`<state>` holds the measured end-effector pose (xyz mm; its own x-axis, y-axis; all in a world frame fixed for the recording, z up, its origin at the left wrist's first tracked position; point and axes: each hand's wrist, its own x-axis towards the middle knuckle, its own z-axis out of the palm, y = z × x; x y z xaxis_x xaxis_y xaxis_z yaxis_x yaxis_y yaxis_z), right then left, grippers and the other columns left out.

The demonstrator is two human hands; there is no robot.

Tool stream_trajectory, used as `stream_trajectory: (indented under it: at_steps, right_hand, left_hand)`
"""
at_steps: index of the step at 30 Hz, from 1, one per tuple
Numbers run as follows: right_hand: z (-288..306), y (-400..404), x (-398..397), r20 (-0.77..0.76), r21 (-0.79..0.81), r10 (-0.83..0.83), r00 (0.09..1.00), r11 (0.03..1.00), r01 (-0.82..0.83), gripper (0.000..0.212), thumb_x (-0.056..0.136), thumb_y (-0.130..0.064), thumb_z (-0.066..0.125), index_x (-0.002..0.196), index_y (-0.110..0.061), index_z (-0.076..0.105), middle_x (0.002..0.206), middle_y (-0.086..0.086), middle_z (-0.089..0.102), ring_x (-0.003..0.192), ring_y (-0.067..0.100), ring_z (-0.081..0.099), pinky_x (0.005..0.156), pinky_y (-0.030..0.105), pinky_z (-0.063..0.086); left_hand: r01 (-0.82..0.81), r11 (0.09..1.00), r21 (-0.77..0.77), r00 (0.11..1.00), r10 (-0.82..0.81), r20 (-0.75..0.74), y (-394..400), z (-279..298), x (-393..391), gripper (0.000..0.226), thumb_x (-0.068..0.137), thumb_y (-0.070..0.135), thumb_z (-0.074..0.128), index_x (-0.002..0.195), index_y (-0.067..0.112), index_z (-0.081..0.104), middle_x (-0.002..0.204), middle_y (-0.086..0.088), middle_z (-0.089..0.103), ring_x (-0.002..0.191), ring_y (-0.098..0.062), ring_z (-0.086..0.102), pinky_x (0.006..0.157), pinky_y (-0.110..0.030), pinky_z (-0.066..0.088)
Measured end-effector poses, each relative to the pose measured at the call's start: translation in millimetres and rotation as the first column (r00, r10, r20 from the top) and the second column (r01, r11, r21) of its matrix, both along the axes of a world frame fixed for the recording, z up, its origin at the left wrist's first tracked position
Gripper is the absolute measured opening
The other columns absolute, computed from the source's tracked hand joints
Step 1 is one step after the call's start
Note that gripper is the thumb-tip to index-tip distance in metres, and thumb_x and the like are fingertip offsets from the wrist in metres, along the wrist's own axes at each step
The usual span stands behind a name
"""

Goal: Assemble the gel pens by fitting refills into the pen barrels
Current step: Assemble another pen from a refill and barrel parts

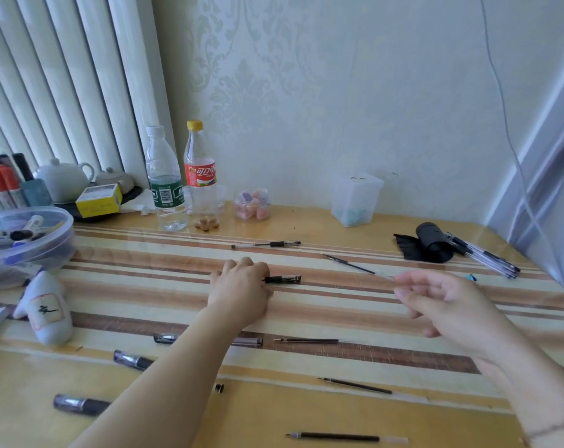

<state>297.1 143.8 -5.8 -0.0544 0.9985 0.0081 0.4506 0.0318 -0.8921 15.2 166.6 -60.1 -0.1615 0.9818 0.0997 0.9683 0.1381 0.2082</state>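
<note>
The left hand (240, 287) rests on the tabletop (306, 399) with fingers clamped on a pen barrel (282, 279) whose long axis points right, while the right hand's (448, 302) fingers pinch a refill (355, 265) slanting away up-left, just beside that barrel's open end.

Striped table (338, 305); loose refills (306, 340), pen barrels (80, 405), two bottles (167, 182); perhaps erasers in a jar (252, 204).

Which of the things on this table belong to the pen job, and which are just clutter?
Job: barrel under left hand; refill pinched by right hand; loose refills; finished pen; pen bundle.

Clutter: bottles, teapot, eraser jar, black roll, marker tub.
</note>
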Motion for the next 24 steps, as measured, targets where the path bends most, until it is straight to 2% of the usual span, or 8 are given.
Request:
stream_trajectory:
  at_steps: [5, 8, 11, 13, 15, 19, 22, 24]
  right_hand:
    - [-18.5, 50.9, -15.9, 0.338, 0.109, -0.08, 0.938, 0.993, 0.046, 0.013, 0.087, -0.023, 0.068, 0.098, -0.028, 0.067, 0.098, -0.01, 0.067, 0.081, 0.006, 0.059, 0.06, 0.023, 0.042]
    - [-31.7, 77.4, -26.7, 0.504, 0.193, -0.094, 0.859, 0.981, -0.006, 0.018, 0.088, -0.023, 0.065, 0.106, -0.026, 0.068, 0.107, -0.008, 0.066, 0.088, 0.013, 0.061, 0.074, 0.03, 0.051]
    - [-43.9, 99.2, -29.7, 0.63, 0.215, -0.117, 0.767, 0.976, -0.027, 0.011, 0.09, -0.026, 0.062, 0.099, -0.028, 0.067, 0.112, -0.006, 0.063, 0.1, 0.018, 0.059, 0.08, 0.038, 0.054]
    - [-49.3, 108.8, -29.4, 0.686, 0.204, -0.131, 0.716, 0.979, -0.017, 0.004, 0.091, -0.028, 0.061, 0.09, -0.029, 0.064, 0.108, -0.005, 0.061, 0.096, 0.018, 0.057, 0.074, 0.038, 0.054]
    - [-52.5, 115.4, -29.2, 0.728, 0.204, -0.134, 0.673, 0.979, -0.026, 0.01, 0.091, -0.028, 0.06, 0.082, -0.03, 0.063, 0.103, -0.005, 0.06, 0.091, 0.018, 0.052, 0.069, 0.035, 0.05]
    - [-52.6, 123.3, -26.7, 0.756, 0.176, -0.079, 0.65, 0.981, -0.085, 0.009, 0.091, -0.03, 0.058, 0.083, -0.031, 0.061, 0.101, -0.005, 0.059, 0.094, 0.02, 0.053, 0.072, 0.036, 0.05]
    - [-51.5, 126.6, -26.1, 0.758, 0.123, -0.015, 0.653, 0.985, -0.12, 0.016, 0.092, -0.028, 0.058, 0.077, -0.031, 0.059, 0.101, -0.003, 0.057, 0.097, 0.021, 0.052, 0.077, 0.039, 0.051]
    - [-52.0, 126.4, -26.1, 0.775, 0.103, 0.0, 0.632, 0.987, -0.125, 0.014, 0.094, -0.026, 0.055, 0.081, -0.028, 0.058, 0.105, -0.002, 0.054, 0.105, 0.022, 0.048, 0.083, 0.04, 0.049]
  left_hand:
    - [0.065, 0.991, 0.114, 0.998, -0.063, -0.022, 0.0, -0.9, 2.3, 0.017, 0.094, 0.03, 0.054, 0.107, 0.023, 0.061, 0.111, 0.001, 0.063, 0.11, -0.024, 0.049, 0.092, -0.039, 0.037]
    - [0.122, 0.966, 0.229, 0.993, -0.12, -0.022, -9.3, 4.7, 4.6, 0.013, 0.096, 0.028, 0.053, 0.1, 0.022, 0.063, 0.096, 0.004, 0.067, 0.097, -0.021, 0.049, 0.085, -0.035, 0.037]
    - [0.028, 0.925, 0.38, 0.944, -0.149, 0.295, -25.0, 19.7, 9.0, 0.009, 0.094, 0.021, 0.057, 0.098, 0.02, 0.065, 0.08, 0.009, 0.059, 0.079, -0.016, 0.052, 0.069, -0.029, 0.042]
    - [-0.097, 0.913, 0.395, 0.799, -0.165, 0.578, -38.6, 29.8, 13.2, 0.01, 0.093, 0.017, 0.059, 0.101, 0.022, 0.063, 0.077, 0.009, 0.061, 0.069, -0.01, 0.055, 0.057, -0.024, 0.041]
    - [-0.177, 0.907, 0.382, 0.601, -0.208, 0.772, -50.7, 34.7, 18.5, 0.021, 0.094, 0.014, 0.058, 0.11, 0.026, 0.057, 0.079, 0.003, 0.067, 0.065, -0.012, 0.059, 0.06, -0.023, 0.046]
    - [-0.228, 0.93, 0.288, 0.133, -0.263, 0.956, -60.8, 27.4, 31.0, 0.024, 0.093, 0.004, 0.058, 0.111, 0.019, 0.05, 0.074, -0.008, 0.066, 0.057, -0.017, 0.057, 0.06, -0.03, 0.052]
    - [-0.16, 0.956, 0.247, 0.011, -0.248, 0.969, -61.6, 21.2, 36.7, 0.012, 0.09, -0.002, 0.06, 0.099, -0.001, 0.052, 0.074, -0.014, 0.067, 0.063, -0.024, 0.059, 0.066, -0.034, 0.054]
    - [-0.112, 0.967, 0.229, -0.045, -0.235, 0.971, -62.1, 21.0, 38.3, 0.013, 0.088, -0.005, 0.061, 0.091, 0.002, 0.052, 0.08, -0.018, 0.068, 0.068, -0.026, 0.066, 0.071, -0.034, 0.056]
